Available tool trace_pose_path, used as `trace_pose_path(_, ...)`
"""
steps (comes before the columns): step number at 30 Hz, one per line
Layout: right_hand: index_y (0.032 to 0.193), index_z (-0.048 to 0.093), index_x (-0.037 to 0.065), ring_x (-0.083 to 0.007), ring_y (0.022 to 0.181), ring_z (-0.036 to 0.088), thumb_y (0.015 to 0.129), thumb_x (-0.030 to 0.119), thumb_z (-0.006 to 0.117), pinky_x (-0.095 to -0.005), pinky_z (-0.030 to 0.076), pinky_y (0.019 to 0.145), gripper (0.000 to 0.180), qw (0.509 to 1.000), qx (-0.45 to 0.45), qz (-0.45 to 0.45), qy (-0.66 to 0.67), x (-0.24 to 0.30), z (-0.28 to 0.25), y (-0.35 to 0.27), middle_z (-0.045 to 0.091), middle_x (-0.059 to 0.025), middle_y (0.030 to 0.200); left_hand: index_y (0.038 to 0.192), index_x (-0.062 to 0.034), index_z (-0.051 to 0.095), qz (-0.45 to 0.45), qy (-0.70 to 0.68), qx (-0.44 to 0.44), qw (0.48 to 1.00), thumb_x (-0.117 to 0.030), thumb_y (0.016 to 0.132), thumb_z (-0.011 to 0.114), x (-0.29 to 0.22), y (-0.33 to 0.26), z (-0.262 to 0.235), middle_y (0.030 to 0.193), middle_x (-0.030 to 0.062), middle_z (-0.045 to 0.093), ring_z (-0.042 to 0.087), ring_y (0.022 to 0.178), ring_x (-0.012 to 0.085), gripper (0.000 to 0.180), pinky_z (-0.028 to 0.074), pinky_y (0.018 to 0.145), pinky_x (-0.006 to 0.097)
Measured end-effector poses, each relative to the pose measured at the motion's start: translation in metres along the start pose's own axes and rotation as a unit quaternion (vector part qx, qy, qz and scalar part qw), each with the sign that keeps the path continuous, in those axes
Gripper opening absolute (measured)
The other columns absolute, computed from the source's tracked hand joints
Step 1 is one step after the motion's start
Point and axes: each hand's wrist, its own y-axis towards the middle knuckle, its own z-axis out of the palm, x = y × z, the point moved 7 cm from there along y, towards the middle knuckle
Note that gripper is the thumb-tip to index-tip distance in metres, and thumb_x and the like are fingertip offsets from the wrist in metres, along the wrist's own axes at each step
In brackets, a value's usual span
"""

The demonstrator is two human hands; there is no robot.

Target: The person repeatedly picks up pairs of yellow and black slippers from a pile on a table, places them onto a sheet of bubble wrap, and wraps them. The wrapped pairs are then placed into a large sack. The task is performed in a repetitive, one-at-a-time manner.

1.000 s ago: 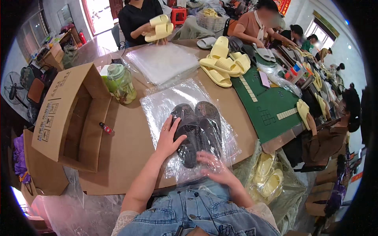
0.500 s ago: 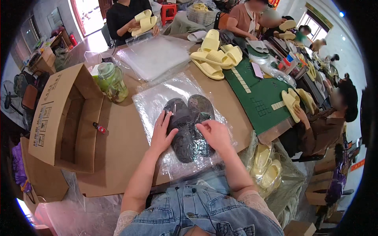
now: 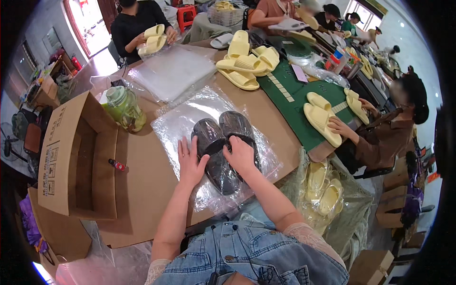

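Observation:
A pair of black slippers (image 3: pixel 219 175) lies side by side on the table before me, under the glossy film of a clear plastic bag (image 3: pixel 171 124). My left hand (image 3: pixel 191 164) rests along the left slipper's outer side, fingers stretched out and thumb spread over the film. Over the straps, my right hand (image 3: pixel 241 156) has its fingers bent and drawn together on the film, near the gap between the slippers. Its fingertips press close to the right slipper's strap. More clear bags lie beneath the pair.
An open cardboard box (image 3: pixel 78 166) stands left, beside a small red bottle (image 3: pixel 117 165) and a green-lidded jar (image 3: pixel 124 109). Beyond lies a stack of clear bags (image 3: pixel 173 71). Yellow slippers (image 3: pixel 244 64) lie near a green mat (image 3: pixel 289 102). Co-workers handle slippers opposite and at right.
My right hand has moved up and left over the straps. The film over the slippers looks smoother. At right, a co-worker's yellow slippers have shifted on the green mat.

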Motion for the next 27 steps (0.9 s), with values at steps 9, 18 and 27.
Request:
trace_pose_path(9,0.086,0.057,0.005,-0.0365,0.078,0.064,0.08,0.026,0.069,-0.0463,0.05,0.067,0.024,0.993,0.045,0.107,0.031,-0.076,-0.088,-0.073,0.063,-0.0142,0.081,0.152,0.0053,0.026,-0.041,0.027,0.095,0.994,-0.034,0.092,0.064,0.004,0.003,0.013,0.155,0.0274,0.032,0.021,0.147,0.0452,0.081,0.019,0.12,0.05)
trace_pose_path(18,0.084,0.059,0.001,-0.0395,0.078,0.064,0.075,0.024,0.068,-0.0464,0.05,0.069,0.026,0.933,-0.094,0.313,-0.153,-0.212,-0.28,-0.17,0.064,-0.0185,0.079,0.149,0.0032,0.034,-0.029,0.037,0.112,0.993,-0.029,0.093,0.064,0.008,-0.001,0.011,0.154,0.025,0.035,0.023,0.146,0.0432,0.071,0.019,0.12,0.049)
trace_pose_path(27,0.089,0.071,0.004,-0.0344,0.074,0.066,0.081,0.03,0.068,-0.0455,0.055,0.069,0.027,0.726,0.132,0.653,-0.169,-0.411,-0.316,-0.387,0.07,-0.0162,0.084,0.148,0.003,0.037,-0.004,0.064,0.105,0.992,-0.029,0.095,0.062,0.01,-0.002,0.008,0.155,0.0254,0.034,0.024,0.146,0.0438,0.067,0.021,0.12,0.05)
